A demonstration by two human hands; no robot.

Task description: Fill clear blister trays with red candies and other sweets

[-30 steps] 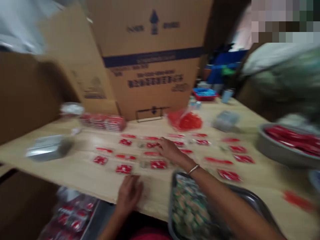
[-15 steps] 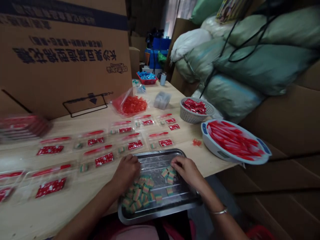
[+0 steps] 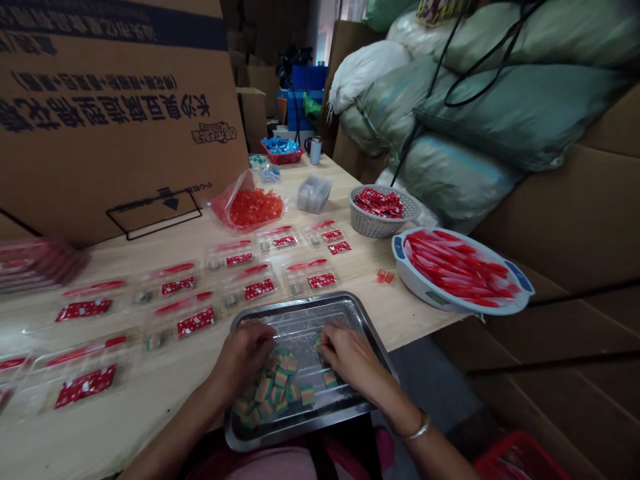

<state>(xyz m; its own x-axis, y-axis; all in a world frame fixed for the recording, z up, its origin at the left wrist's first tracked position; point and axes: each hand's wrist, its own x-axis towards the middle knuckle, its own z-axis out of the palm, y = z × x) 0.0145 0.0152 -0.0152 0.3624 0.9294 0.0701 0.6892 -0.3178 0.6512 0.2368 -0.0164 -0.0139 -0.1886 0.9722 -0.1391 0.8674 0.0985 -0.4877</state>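
My left hand rests curved over a pile of striped, multicoloured cube sweets in a steel tray, its fingers hiding part of the pile. My right hand lies on the tray's right half, with its fingertips at a lone sweet. Whether either hand grips a sweet is hidden. To the left of the tray, on the wooden table, lie clear plastic trays, each with a red sachet and a long red strip.
Beyond the tray sit a bag of orange-red pieces and a grey basket of red sachets. A white bowl of red strips stands at the table's right edge. A large cardboard box and stuffed sacks bound the table.
The view has swung right and down from the box to the steel tray. My hands have moved from the table onto the tray, and my right hand has shifted left among the sweets.
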